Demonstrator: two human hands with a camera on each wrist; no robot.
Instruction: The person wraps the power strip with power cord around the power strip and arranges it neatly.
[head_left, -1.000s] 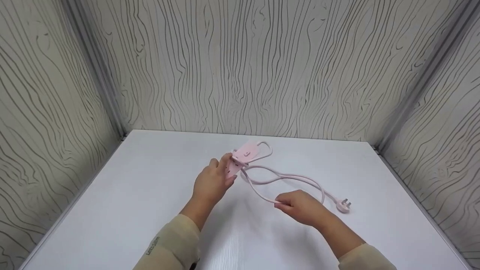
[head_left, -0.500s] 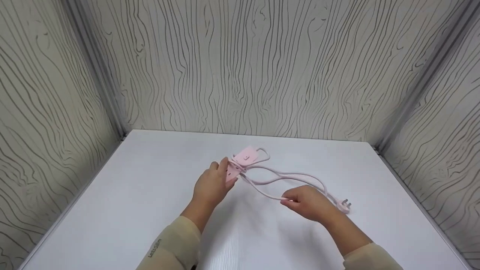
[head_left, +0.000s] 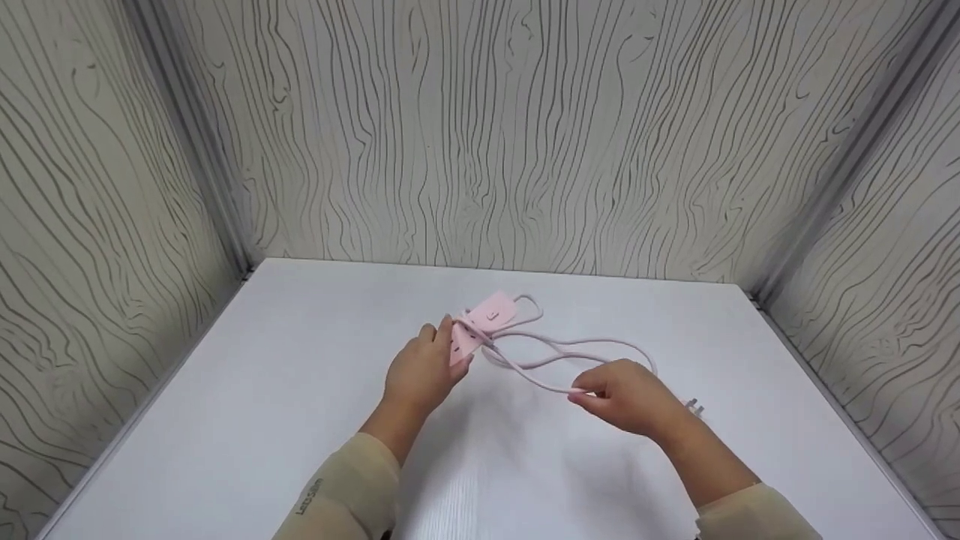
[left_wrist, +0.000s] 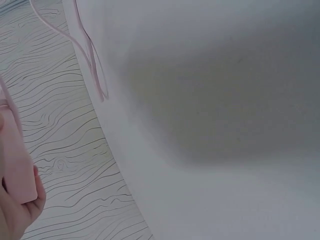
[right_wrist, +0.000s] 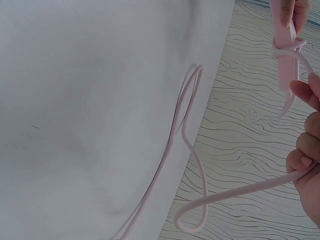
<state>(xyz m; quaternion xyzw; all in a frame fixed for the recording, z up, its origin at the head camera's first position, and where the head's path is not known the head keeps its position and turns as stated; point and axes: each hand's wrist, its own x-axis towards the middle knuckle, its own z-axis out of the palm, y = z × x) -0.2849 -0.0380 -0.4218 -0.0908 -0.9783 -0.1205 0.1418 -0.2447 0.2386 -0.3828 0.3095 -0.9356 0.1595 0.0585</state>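
A pink power strip (head_left: pixel 495 309) is held at its near end by my left hand (head_left: pixel 421 367), thumb on one side and fingers on the other. Pink cord (head_left: pixel 536 381) wraps round the strip's middle and loops out at its far end. My right hand (head_left: pixel 630 394) pinches the cord between thumb and fingers, to the right of the strip. In the right wrist view the cord also runs through the curled fingers (right_wrist: pixel 305 145). The three-pin plug (head_left: pixel 694 407) lies partly hidden behind the right wrist. The left wrist view catches only part of the strip (left_wrist: pixel 20 170).
Slack cord loops (head_left: pixel 600 341) lie on the white tabletop (head_left: pixel 300 360) between the strip and the plug. Wood-grain patterned panels (head_left: pixel 480 135) rise behind the table and on both sides, with grey metal posts (head_left: pixel 195 142) at the corners.
My right hand has moved right and slightly away from me with the cord, covering part of the plug. The strip has dropped slightly in the head view, and my left hand keeps hold of it.
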